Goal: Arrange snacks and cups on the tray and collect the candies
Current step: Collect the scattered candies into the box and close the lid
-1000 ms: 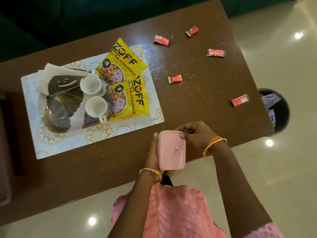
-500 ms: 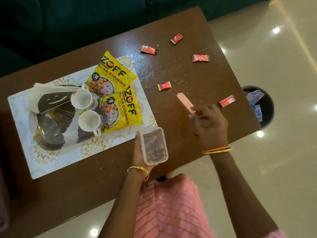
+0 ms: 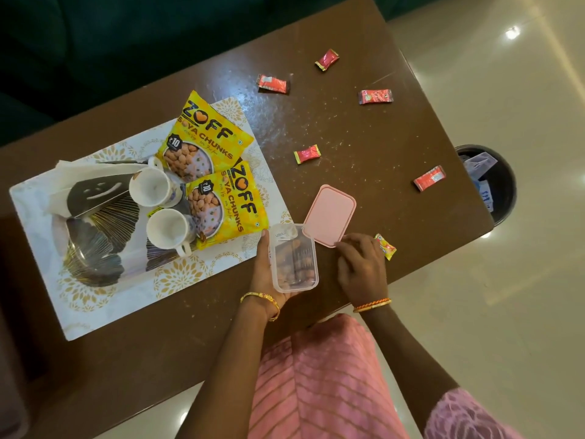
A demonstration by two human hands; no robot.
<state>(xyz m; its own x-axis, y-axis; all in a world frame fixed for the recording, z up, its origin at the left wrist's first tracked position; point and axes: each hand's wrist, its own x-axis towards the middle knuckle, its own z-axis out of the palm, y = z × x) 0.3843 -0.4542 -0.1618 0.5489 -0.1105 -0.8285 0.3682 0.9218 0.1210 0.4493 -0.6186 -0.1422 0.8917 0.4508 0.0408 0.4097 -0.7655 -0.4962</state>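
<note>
Left hand (image 3: pixel 264 274) cupping the clear box (image 3: pixel 293 258) near the table (image 3: pixel 364 172) front edge, fingers wrapped under it. Right hand (image 3: pixel 361 269) lying loosely curled, fingertips touching the pink lid (image 3: pixel 330 215), lying at 1 o'clock of the box. Sitting on the tray (image 3: pixel 95 308) at 9 o'clock: 2 cups (image 3: pixel 166 228), 2 packets (image 3: pixel 205 144). Lying scattered at 12 to 2 o'clock: 5 red candies (image 3: pixel 305 154); 1 yellow candy (image 3: pixel 385 246) beside the right hand.

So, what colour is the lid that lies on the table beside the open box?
The lid is plain pale pink, shown best in the head view.
</note>
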